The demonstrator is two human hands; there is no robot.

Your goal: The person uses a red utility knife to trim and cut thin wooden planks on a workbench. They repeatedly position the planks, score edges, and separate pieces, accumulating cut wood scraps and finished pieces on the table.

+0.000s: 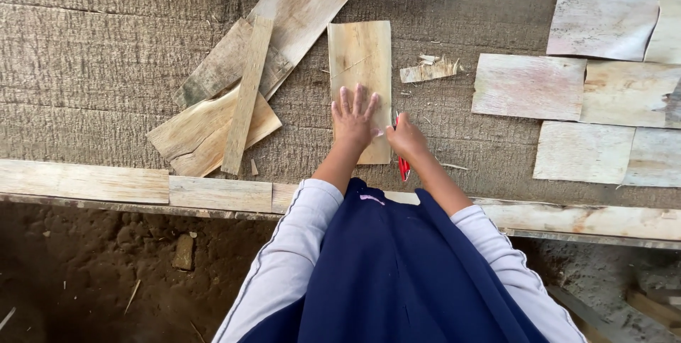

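Pressure from the left hand (353, 119), spread flat and released, pins the pale sheet (360, 66) lying upright on the counter (85, 66). The right hand (406, 139), clenched on a red tool (403, 167), works the sheet's right edge; steady pinning probably helps.

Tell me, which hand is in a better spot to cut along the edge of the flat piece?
Probably the right hand: it grips the red-handled tool at the right edge of the pale sheet. The left hand lies flat on the sheet, fingers spread, pinning it.
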